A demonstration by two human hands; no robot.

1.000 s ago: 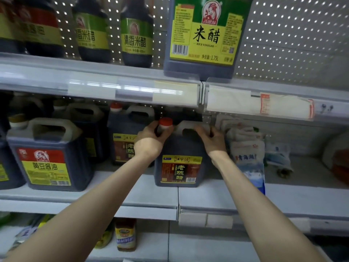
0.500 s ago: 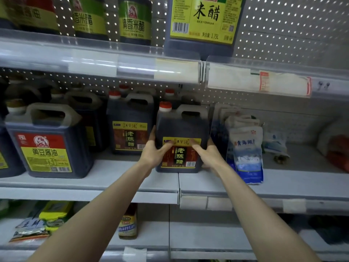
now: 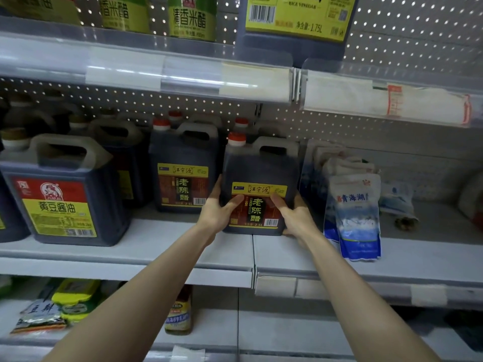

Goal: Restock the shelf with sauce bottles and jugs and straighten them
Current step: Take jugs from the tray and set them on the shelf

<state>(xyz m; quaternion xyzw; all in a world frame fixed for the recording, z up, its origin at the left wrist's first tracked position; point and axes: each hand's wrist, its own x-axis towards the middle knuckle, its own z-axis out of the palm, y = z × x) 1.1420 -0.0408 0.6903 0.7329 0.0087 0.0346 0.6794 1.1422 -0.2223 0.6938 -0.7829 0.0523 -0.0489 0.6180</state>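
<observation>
A dark vinegar jug point(image 3: 261, 165) with a red cap and a yellow and red label stands on the middle shelf point(image 3: 156, 246), near its front edge. My left hand point(image 3: 217, 212) grips its lower left side, thumb on the label. At the lower right side my right hand point(image 3: 295, 218) grips it the same way. A matching vinegar jug point(image 3: 183, 184) stands to the left and further back, with more red-capped jugs behind both.
A large soy sauce jug point(image 3: 62, 194) stands at the front left of the shelf. Blue and white salt bags point(image 3: 355, 210) lean just right of the held jug. A rice vinegar jug point(image 3: 295, 19) and bottles point(image 3: 192, 19) fill the upper shelf. One small bottle point(image 3: 179, 314) sits on the lower shelf.
Both hands went from the jug's cap and handle down to its lower sides. They have held there for the last half second.
</observation>
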